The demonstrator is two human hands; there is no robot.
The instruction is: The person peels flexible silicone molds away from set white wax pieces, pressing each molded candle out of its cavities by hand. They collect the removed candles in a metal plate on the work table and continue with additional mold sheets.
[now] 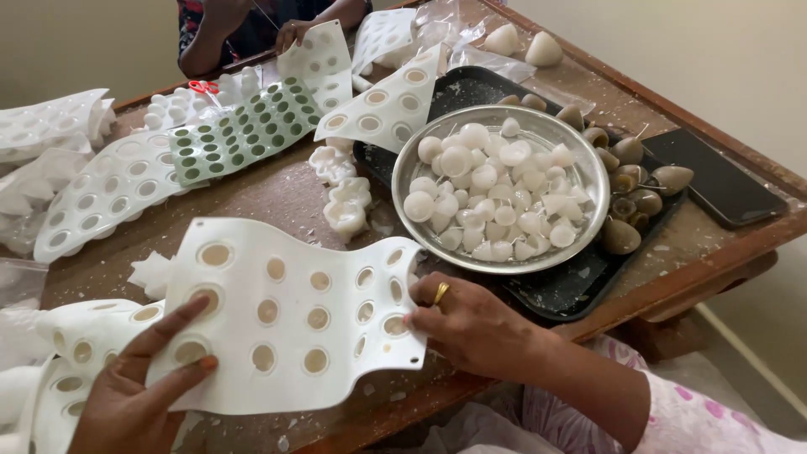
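The left hand gripped the near-left corner of a white silicone mould sheet lying on the wooden worktop, thumb and fingers spread over its filled round cavities. The right hand, with a gold ring, pinched the sheet's right edge. Just beyond stood a steel bowl of white wax pieces on a black tray.

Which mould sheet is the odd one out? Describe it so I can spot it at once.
Start at the round steel bowl of white pieces, then look left across the table. The green mould sheet lies flat among white mould sheets, the only coloured one.
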